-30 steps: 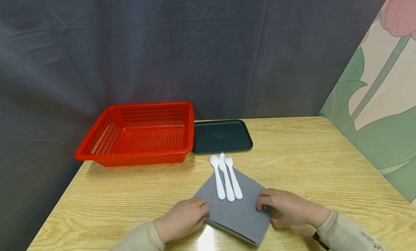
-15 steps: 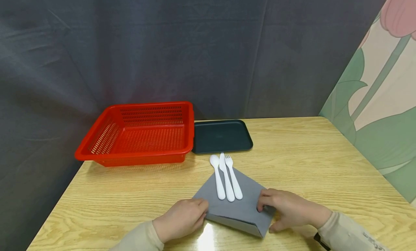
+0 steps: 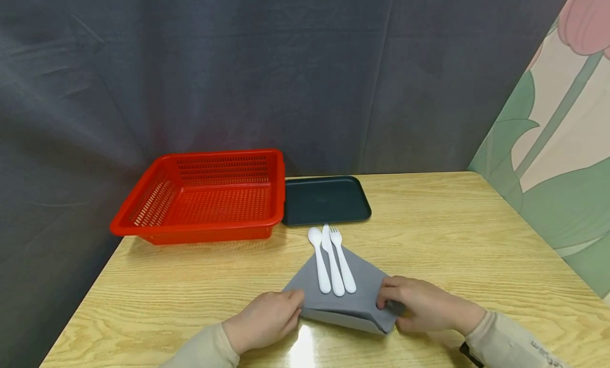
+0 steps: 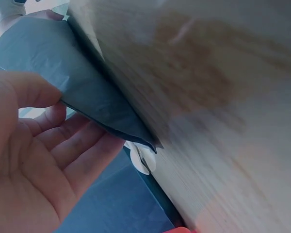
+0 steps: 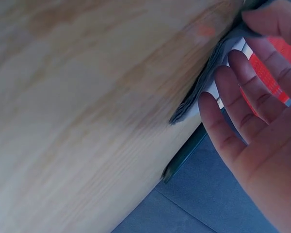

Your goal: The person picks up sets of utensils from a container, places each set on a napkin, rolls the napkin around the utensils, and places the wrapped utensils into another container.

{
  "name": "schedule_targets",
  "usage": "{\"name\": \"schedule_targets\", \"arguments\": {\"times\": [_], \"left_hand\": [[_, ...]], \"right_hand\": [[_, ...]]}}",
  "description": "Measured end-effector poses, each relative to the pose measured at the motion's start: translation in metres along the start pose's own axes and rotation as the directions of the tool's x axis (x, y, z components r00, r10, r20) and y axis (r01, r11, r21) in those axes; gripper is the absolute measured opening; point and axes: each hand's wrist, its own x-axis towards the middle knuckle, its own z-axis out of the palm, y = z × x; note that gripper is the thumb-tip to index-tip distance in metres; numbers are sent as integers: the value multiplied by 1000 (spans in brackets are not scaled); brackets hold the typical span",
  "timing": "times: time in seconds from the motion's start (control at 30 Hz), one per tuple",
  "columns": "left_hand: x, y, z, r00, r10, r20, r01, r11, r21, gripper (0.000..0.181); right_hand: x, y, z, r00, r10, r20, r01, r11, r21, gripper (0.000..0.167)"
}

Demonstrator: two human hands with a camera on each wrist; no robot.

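Observation:
A grey folded cloth napkin [image 3: 359, 302] lies on the table with a white spoon [image 3: 320, 262], a white knife [image 3: 332, 262] and a white fork [image 3: 344, 262] side by side on it, their heads past its far corner. My left hand [image 3: 267, 320] pinches the napkin's left edge; the left wrist view shows the cloth [image 4: 63, 58] between thumb and fingers. On the right side, my right hand [image 3: 419, 307] grips the opposite edge, with cloth [image 5: 208, 73] under the thumb in the right wrist view. The near edge is turned up between the hands.
A red perforated basket [image 3: 214, 231] stands at the back left of the wooden table [image 3: 452, 225]. Beside it lies a dark rectangular tray [image 3: 324, 198], just beyond the cutlery heads. A dark curtain [image 3: 310, 77] hangs behind the table.
The napkin's near edge and its near right corner have moved up and away from me, folding over. Both hands stay almost in place, and the cutlery has not shifted.

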Motion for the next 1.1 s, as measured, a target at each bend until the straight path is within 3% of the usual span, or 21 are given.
{"name": "schedule_targets", "arguments": {"times": [0.43,0.6,0.77,0.87,1.1], "left_hand": [[0,-3,-2,1000,-20,9,21,996,-88,11],[0,-6,-3,1000,-19,24,22,989,-145,9],[-1,-7,-3,996,-21,89,37,982,-186,14],[-1,-8,-2,995,-35,95,50,985,-166,20],[0,-10,0,997,-65,-36,65,998,3,8]], "right_hand": [[2,3,4,994,-57,-98,52,997,-56,20],[2,2,2,996,20,-82,-20,1000,0,15],[3,2,0,995,75,-60,-73,997,31,11],[3,3,-1,995,78,-67,-76,997,28,10],[5,4,0,992,94,-81,-91,995,43,11]]}}
